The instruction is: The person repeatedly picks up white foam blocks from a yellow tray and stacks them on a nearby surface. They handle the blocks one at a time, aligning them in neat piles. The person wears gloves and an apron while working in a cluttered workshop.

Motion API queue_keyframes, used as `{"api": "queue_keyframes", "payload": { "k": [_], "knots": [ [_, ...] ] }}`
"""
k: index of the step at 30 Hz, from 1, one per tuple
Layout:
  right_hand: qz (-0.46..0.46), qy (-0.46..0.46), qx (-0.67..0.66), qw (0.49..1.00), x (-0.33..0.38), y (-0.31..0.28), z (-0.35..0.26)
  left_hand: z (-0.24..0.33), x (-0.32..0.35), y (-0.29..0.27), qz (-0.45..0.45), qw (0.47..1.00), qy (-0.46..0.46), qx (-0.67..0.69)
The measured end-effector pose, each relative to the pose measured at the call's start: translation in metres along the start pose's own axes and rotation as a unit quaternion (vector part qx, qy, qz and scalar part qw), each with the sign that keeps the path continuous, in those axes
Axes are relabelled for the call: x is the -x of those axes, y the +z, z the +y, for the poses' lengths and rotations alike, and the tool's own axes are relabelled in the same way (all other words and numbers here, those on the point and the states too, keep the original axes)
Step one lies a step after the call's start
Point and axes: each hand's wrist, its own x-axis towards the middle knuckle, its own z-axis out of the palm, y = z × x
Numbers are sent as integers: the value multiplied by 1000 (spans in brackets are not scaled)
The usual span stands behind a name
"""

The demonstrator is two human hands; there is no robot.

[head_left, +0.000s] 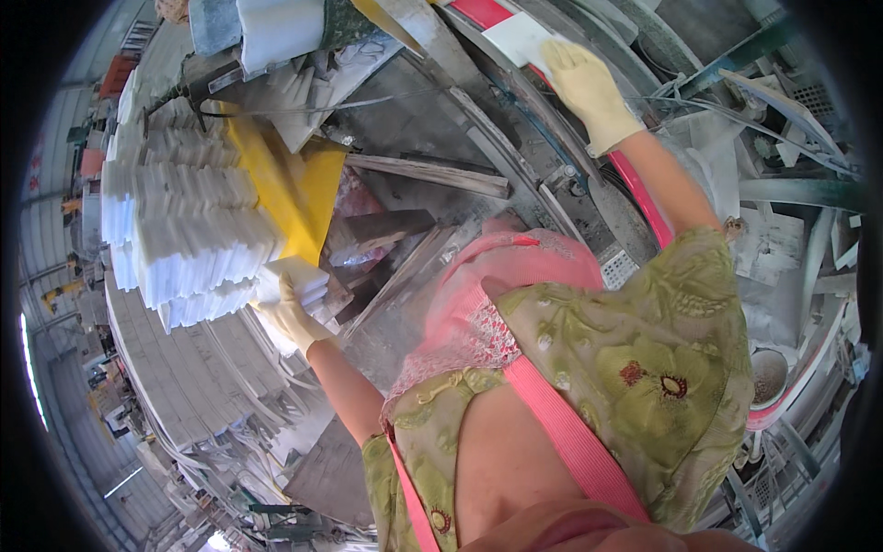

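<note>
One white tile point(512, 39): laid on the red strip point(480, 11), touched right now at its right edge by the right hand point(589, 92).
Right fingers point(561, 59): held close together, tips at the tile's edge; whether it is gripped cannot be told.
Left hand point(287, 315): set against a small tile stack point(303, 274); grip cannot be told.
Taller stacks point(198, 235): ranked beside a yellow sheet point(317, 198).

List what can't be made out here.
Head view, each:
Cream-gloved right hand: palm, hidden by its back.
White rectangular tile: underside, facing away.
Cream-gloved left hand: palm contact, hidden by its back.
Stacked white slabs: count, edges too small and crowded.
Long red strip: far end, cut off by top edge.
</note>
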Motion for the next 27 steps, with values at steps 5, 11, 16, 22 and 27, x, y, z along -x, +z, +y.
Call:
{"api": "queue_keyframes", "payload": {
  "k": [5,11,16,22,27],
  "knots": [
    [19,-48,31,998,-41,0,-5,17,8,-2,20,999,26,-24],
    [-83,-80,5,993,-53,-2,-6,33,23,0,1,993,-26,113],
    [-119,-90,37,988,-81,-5,-11,30,17,-3,4,998,-19,63],
    [-164,-133,19,977,-112,-1,-1,20,14,-1,6,998,-38,50],
    [-158,-176,-32,971,-131,6,7,22,13,-3,6,1000,-18,17]
  ]
}}
